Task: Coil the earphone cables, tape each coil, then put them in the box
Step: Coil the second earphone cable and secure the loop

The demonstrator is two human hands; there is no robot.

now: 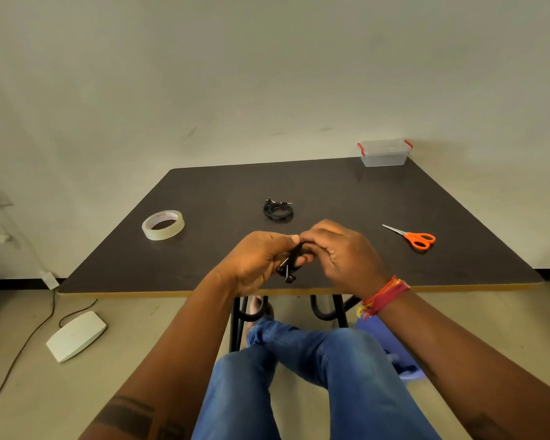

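Observation:
Both hands meet above the near edge of the dark table (pixel 346 198). My left hand (pixel 258 258) and my right hand (pixel 340 252) are both closed on a black coiled earphone cable (pixel 291 265), whose earbuds hang below my fingers. A second black earphone coil (pixel 278 210) lies on the table just beyond my hands. To the left lies a roll of clear tape (pixel 163 225). Orange-handled scissors (pixel 413 238) rest on the right. A clear plastic box (pixel 384 153) with red clips stands at the far right corner, lid on.
A white wall stands right behind the table. On the floor to the left lie a white flat device (pixel 76 335) and a cable. My knees in blue jeans are under the table's near edge, beside a blue stool (pixel 391 347).

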